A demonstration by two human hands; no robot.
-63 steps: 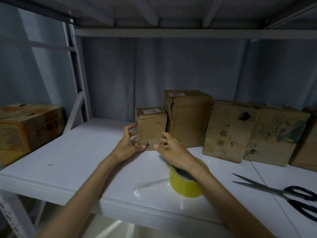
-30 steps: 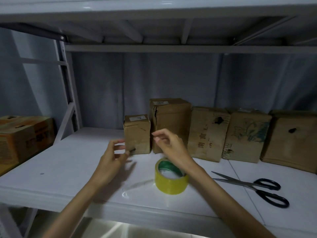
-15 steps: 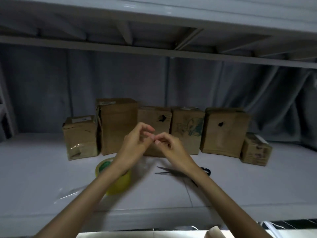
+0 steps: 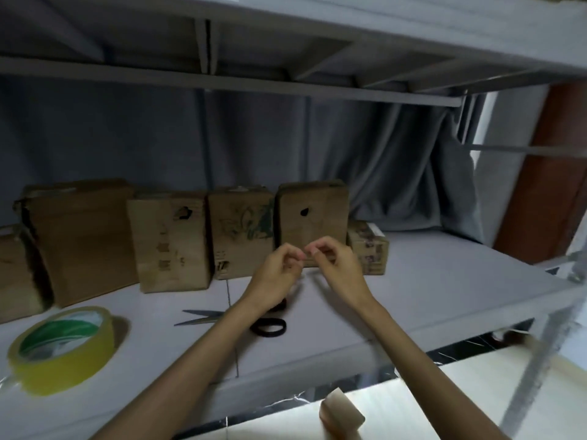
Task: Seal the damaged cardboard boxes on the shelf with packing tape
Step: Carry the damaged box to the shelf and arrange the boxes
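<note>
A row of worn cardboard boxes stands at the back of the white shelf (image 4: pixel 428 281). One box (image 4: pixel 171 242) has a torn hole near its top, and another box (image 4: pixel 313 214) has a small dark hole. A yellow packing tape roll (image 4: pixel 63 347) lies flat at the front left. My left hand (image 4: pixel 279 268) and my right hand (image 4: pixel 333 262) hover close together in front of the box with the small hole. Their fingers are curled, with thumbs and forefingers pinched. No tape is visible between them.
Black-handled scissors (image 4: pixel 203 316) lie on the shelf under my left forearm. A small printed box (image 4: pixel 371 249) ends the row on the right. The upper shelf (image 4: pixel 349 33) hangs low overhead. A grey curtain (image 4: pixel 397 173) is behind. A cardboard piece (image 4: pixel 341 417) shows below.
My view has swung right along the shelf, away from the small left box. Both hands left that box, came together fingertip to fingertip, and now sit in front of the box with the small hole.
</note>
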